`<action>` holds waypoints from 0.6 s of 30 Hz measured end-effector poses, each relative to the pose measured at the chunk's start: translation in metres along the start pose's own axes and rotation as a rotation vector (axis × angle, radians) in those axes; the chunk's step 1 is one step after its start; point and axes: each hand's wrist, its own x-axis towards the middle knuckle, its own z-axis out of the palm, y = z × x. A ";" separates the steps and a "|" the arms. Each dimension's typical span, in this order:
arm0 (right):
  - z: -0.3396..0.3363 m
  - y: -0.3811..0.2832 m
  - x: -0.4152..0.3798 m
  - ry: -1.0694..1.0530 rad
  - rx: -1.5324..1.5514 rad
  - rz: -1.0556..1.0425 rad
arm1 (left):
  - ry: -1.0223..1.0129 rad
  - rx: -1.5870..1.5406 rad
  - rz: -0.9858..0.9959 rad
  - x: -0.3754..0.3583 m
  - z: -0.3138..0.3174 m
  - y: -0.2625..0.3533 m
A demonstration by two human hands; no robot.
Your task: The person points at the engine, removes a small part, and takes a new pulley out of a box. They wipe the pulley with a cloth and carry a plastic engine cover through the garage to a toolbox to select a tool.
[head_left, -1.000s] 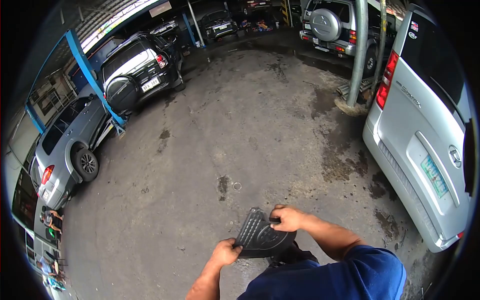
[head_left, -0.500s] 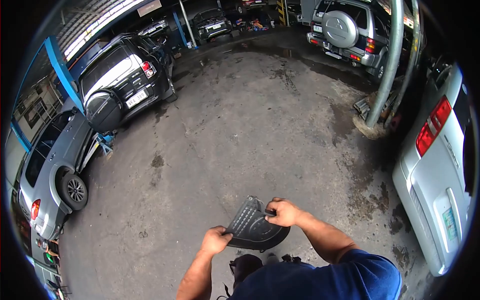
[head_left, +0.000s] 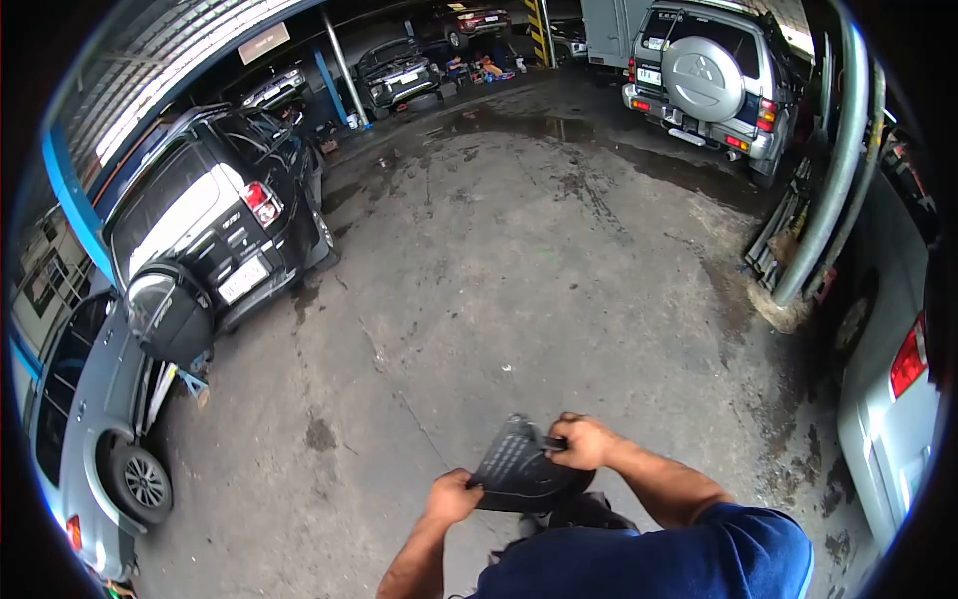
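A black plastic cover [head_left: 519,477], with a rounded edge and a ribbed or slotted patch, is held out in front of my body at about waist height. My left hand [head_left: 454,497] is closed on its left lower corner, thumb on top. My right hand [head_left: 586,441] grips the upper right side of the cover, fingers curled round it. The cover's lower right part is dark and somewhat blurred, and its underside is hidden.
A black SUV [head_left: 215,215] and a grey car [head_left: 85,419] stand at left, with a blue jack stand [head_left: 190,377] near them. A silver SUV [head_left: 699,90] is parked at far right. A metal post [head_left: 833,170] and a silver vehicle [head_left: 883,429] are at right. Stained concrete floor [head_left: 469,299] lies ahead.
The view has shifted as I moved forward, and the parked vehicles sit differently in it. Both my hands still hold the cover, which appears slightly lower and farther right in view.
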 end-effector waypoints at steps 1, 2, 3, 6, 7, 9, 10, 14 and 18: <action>-0.011 0.010 0.020 0.028 -0.003 0.026 | -0.037 0.016 0.028 0.033 -0.007 -0.002; -0.022 0.024 0.042 0.036 -0.001 0.018 | -0.069 0.032 0.061 0.069 -0.015 0.003; -0.030 0.036 0.064 0.054 -0.006 0.067 | -0.115 0.038 0.079 0.103 -0.029 0.015; -0.052 0.076 0.140 0.114 0.049 0.139 | -0.208 0.102 0.155 0.223 -0.042 0.015; -0.057 0.093 0.170 0.119 0.043 0.156 | -0.262 0.146 0.208 0.267 -0.047 0.010; -0.064 0.131 0.233 0.144 0.067 0.179 | -0.310 0.126 0.234 0.353 -0.057 -0.003; -0.073 0.148 0.268 0.149 0.089 0.204 | -0.363 0.090 0.248 0.394 -0.064 -0.007; -0.101 0.194 0.435 0.035 0.062 0.184 | -0.432 0.061 0.110 0.535 -0.129 -0.020; -0.137 0.207 0.604 -0.095 -0.037 0.132 | -0.289 0.020 0.164 0.656 -0.185 -0.071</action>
